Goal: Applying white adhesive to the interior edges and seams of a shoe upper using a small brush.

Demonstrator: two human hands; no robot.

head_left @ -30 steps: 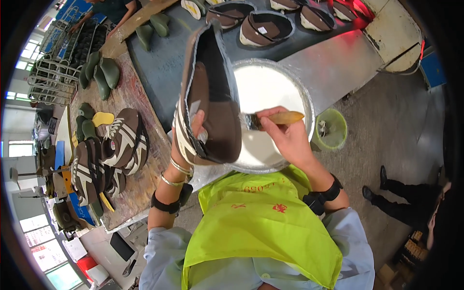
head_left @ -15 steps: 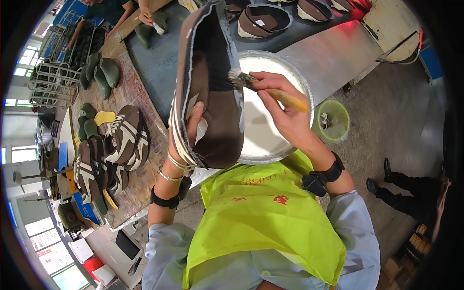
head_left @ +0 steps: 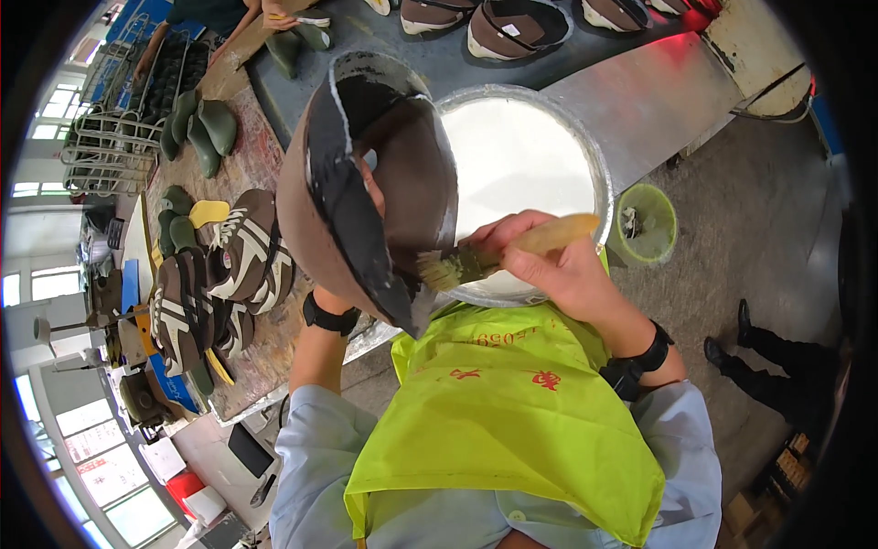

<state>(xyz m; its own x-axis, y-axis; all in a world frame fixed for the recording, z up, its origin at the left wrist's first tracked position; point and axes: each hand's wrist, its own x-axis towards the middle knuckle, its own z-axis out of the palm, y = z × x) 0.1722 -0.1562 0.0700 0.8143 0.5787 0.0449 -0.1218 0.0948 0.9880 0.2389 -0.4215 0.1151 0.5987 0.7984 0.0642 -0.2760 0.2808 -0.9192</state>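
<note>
My left hand [head_left: 373, 186] grips a brown shoe upper [head_left: 306, 206], its fingers showing inside the opening and the rest mostly hidden behind it. The upper is tilted, with its dark lining and pale-edged rim facing me. In my right hand [head_left: 553, 270] is a paintbrush [head_left: 549, 236] with a wooden handle. Its bristles touch the near rim of the upper at the lower right. Just beyond, a large round metal tub [head_left: 601, 174] holds white liquid [head_left: 526, 156], partly covered by the upper and my right hand.
Several shoe uppers [head_left: 512, 35] line the table's far side. Finished brown-and-white shoes [head_left: 247, 242] and green shoe lasts [head_left: 215, 128] lie on the worn board at left. A green bin [head_left: 645, 229] stands on the floor at right. Another person's hand [head_left: 279, 16] holds a brush at the far left.
The shoe upper has turned and tipped, bringing its near rim round toward me. My right hand has lowered the brush from the upper's right side to that near rim.
</note>
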